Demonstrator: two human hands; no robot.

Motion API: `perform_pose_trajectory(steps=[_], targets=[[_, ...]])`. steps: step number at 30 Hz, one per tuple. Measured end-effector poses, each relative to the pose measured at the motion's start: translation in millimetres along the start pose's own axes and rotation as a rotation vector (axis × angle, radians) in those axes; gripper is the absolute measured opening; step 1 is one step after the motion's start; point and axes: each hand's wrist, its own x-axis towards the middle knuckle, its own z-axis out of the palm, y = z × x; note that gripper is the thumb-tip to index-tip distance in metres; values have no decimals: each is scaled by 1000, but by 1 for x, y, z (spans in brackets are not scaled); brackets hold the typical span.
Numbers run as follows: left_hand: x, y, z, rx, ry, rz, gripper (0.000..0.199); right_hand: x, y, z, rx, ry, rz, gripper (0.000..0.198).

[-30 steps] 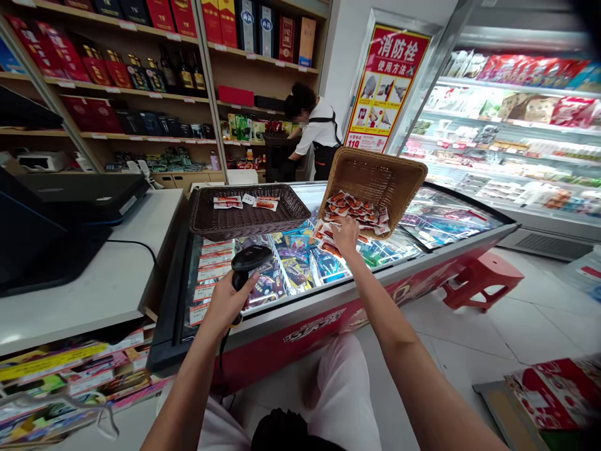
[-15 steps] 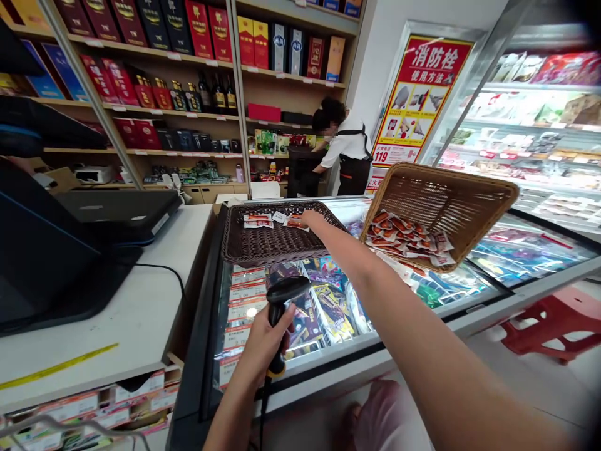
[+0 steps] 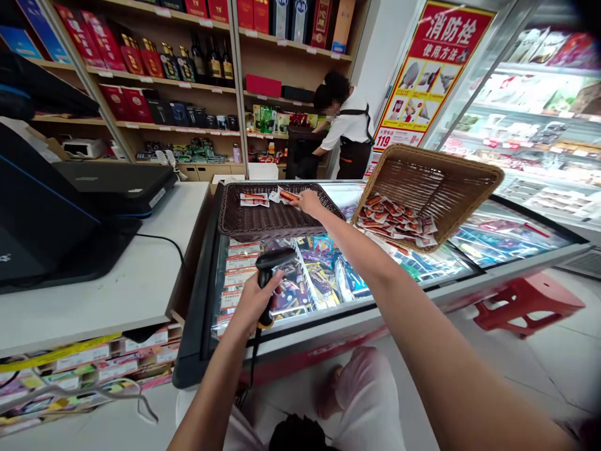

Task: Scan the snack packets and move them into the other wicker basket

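Observation:
My left hand [image 3: 254,299] is closed around the grip of a black barcode scanner [image 3: 275,257], its cord hanging down below. My right hand [image 3: 310,202] reaches over the dark brown wicker basket [image 3: 263,233], fingers pinching one end of a wrapped sausage [image 3: 287,195]. Left of it, other wrapped sausages [image 3: 254,199] lie in the same basket. A tan wicker basket [image 3: 425,172], tilted up on its side to the right, has a pile of wrapped sausages [image 3: 394,220] in its lower part.
Both baskets rest on a glass-topped chest freezer [image 3: 323,285]. A white counter [image 3: 113,269] with a black checkout screen [image 3: 37,213] stands at left. At the back, a person [image 3: 352,125] bends by the shelves. A red stool [image 3: 530,304] is on the floor at right.
My view has tilted down, showing more floor and my legs. The sausage at my right fingertips is now lifted at an angle in the dark basket. The scanner stays in my left hand.

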Motion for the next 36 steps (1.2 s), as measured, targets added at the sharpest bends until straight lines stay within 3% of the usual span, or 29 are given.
perform_pose_trajectory(steps=[5,7,10,14,23,36], targets=[[-23,8,0,58,12,74,61,-110,13,-41,142,116,-155,30],[-37,8,2,91,0,89,59,-159,25,-49,183,118,-158,30],[-59,4,8,128,5,87,58,-220,46,-49,194,83,-119,29],[-84,-10,18,167,34,105,58,-273,68,-36,178,41,-24,29],[-115,-44,27,463,69,170,50,-333,93,-13,186,38,117,30],[-114,-46,42,525,44,185,48,-348,114,-6,180,96,181,32]])
